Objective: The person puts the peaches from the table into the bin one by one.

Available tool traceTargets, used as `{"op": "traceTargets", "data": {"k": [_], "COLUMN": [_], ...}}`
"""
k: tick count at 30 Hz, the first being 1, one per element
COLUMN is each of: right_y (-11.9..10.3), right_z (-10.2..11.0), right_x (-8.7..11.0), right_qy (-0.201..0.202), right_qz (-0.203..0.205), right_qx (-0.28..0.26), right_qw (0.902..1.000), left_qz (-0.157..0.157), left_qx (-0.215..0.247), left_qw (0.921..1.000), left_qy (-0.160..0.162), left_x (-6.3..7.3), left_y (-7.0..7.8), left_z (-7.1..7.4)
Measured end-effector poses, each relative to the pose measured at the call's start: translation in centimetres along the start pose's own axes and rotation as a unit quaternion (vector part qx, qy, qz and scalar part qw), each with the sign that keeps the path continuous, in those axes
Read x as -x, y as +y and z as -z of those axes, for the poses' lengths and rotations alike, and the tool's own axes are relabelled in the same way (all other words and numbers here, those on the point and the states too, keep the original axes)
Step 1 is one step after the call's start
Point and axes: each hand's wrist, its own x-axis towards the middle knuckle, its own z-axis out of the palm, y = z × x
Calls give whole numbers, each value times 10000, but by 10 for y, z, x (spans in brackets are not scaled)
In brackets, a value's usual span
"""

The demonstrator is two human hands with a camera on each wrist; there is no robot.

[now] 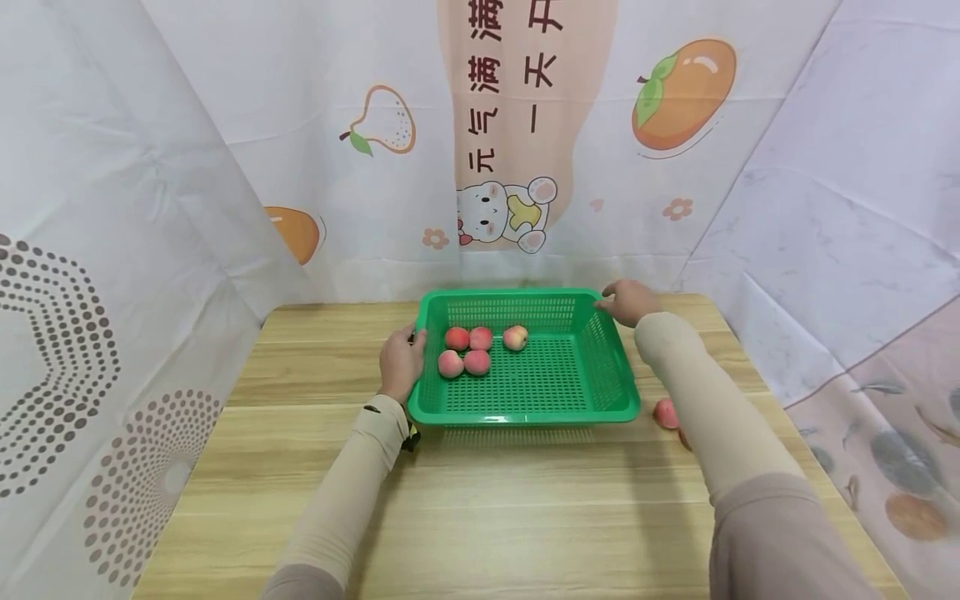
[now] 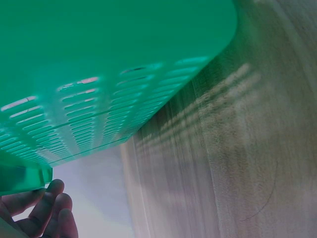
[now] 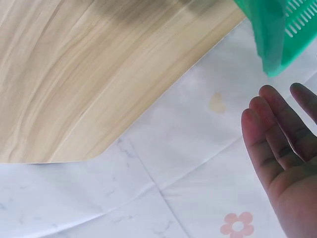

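Observation:
A green plastic basket stands on the wooden table with several peaches inside, mostly grouped at its left. At the basket's left side, my left hand holds the rim; in the left wrist view its bent fingers lie against the rim's underside, and the thumb is hidden there. My right hand is by the far right corner of the basket. The right wrist view shows its fingers straight and spread, with a small gap to the green rim, holding nothing.
Beside the basket on the right, a peach lies on the table, with another mostly hidden by my right forearm. A printed curtain hangs behind the table's far edge, and more cloth hangs at both sides.

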Motion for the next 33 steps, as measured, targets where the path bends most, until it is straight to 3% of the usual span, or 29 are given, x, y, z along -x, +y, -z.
{"op": "traceTargets", "data": {"k": [7,26,33], "right_y": [17,75,97], "right_z": [1,2,1], "right_x": [10,41,53], "right_qy": [-44,-435,-369], "right_qz": [-102,-559,-628], "right_qx": [164,-62,-1], "right_qw": [9998,9975,9973], "left_qz": [52,93,45], "left_qx": [-47,35,2], "left_qw": [10000,9999,10000], "left_qy": [-27,-30,38], "left_x": [0,-2,-3], "left_y": [-2,0,-1], "left_z": [-1,0,0]}}
